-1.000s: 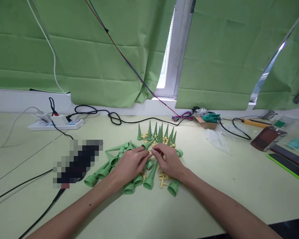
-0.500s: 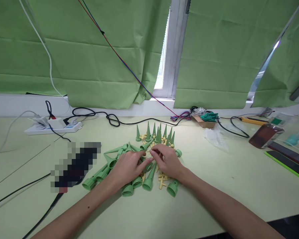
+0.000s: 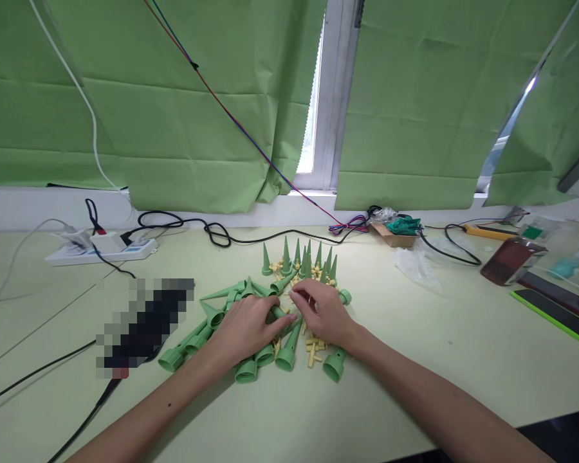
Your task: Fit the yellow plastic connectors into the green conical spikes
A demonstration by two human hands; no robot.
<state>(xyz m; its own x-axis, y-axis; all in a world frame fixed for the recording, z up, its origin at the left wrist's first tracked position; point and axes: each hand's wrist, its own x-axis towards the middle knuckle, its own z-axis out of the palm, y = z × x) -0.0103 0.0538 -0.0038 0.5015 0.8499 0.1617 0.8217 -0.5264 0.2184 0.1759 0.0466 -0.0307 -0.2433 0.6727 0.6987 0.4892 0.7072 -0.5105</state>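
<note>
My left hand point(image 3: 253, 323) reaches over a pile of green cones, its fingers wrapped round a green cone point(image 3: 278, 313) with a yellow piece at its end. Close by on the right, my right hand point(image 3: 322, 310) has its thumb and fingertips pinched together; anything between them is too small to make out. Several green cones point(image 3: 286, 257) stand upright behind the hands, with small yellow fittings among them. More cones lie on their sides, one point(image 3: 334, 365) in front of my right hand beside yellow fittings point(image 3: 313, 352).
On the pale table point(image 3: 395, 399) a white power strip point(image 3: 101, 247) and black cables lie at the left. Back right are a small cardboard box point(image 3: 393, 236), clear plastic and a dark red bottle point(image 3: 511, 260). A green-edged black device point(image 3: 554, 319) lies far right.
My left fingers have shifted slightly, and the cone with the yellow piece shows more beneath them. My right hand stays pinched in nearly the same place. The view has shifted a little.
</note>
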